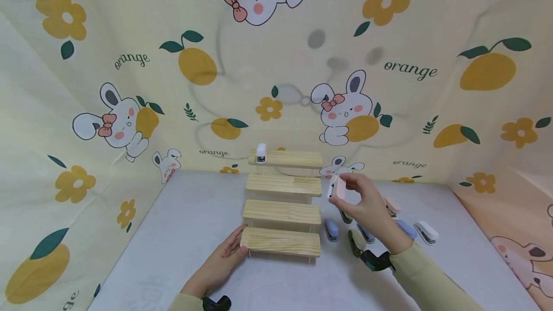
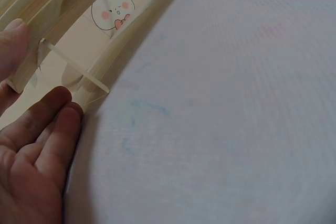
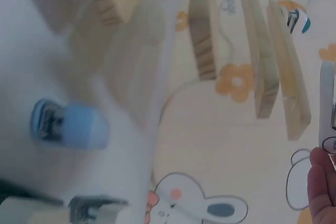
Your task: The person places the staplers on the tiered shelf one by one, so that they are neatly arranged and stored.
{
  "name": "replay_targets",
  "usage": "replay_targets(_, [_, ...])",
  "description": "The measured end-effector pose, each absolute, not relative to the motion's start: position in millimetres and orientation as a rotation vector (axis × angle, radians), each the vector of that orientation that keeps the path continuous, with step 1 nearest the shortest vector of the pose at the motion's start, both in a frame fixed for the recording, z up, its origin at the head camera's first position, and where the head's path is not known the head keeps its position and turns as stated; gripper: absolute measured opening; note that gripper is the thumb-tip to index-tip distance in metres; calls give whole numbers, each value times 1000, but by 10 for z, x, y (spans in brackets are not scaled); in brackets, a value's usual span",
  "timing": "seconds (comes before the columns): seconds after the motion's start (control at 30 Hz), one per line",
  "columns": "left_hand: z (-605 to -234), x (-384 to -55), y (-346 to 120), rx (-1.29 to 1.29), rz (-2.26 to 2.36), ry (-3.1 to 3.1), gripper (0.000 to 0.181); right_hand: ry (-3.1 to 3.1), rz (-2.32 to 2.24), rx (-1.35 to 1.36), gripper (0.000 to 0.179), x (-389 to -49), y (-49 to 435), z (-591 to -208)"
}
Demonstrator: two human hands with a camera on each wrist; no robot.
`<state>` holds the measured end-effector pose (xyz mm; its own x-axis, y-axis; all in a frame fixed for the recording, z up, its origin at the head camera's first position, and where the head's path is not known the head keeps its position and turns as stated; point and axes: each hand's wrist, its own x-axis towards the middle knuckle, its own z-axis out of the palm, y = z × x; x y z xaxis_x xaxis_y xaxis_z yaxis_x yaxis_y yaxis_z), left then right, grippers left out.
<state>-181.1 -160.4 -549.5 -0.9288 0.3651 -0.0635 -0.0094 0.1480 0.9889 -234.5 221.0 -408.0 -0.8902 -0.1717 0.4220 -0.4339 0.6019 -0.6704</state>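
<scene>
My right hand (image 1: 367,205) holds a pink and white mini stapler (image 1: 337,188) between thumb and fingers, raised beside the right end of a stepped wooden display rack (image 1: 282,211). In the right wrist view the stapler (image 3: 326,103) shows only partly at the edge, with fingertips (image 3: 321,182) against it. My left hand (image 1: 222,258) grips the left end of the rack's lowest board, thumb to the front. The left wrist view shows the thumb (image 2: 13,45) against the board, the other fingers bent below. A white stapler (image 1: 261,152) stands on the left end of the top board.
Several more staplers lie on the white table right of the rack: a blue one (image 1: 331,230), a dark and cream one (image 1: 356,243), a white one (image 1: 426,233) and a pink one (image 1: 392,207). A patterned cloth (image 1: 276,61) hangs behind the table.
</scene>
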Motion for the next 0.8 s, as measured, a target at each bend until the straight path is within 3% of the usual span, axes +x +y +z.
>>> replay_targets(0.8, [-5463,-1797,-1592,325,1845,2140,69,-2319,1378,644,60,-2814,1519,-3844])
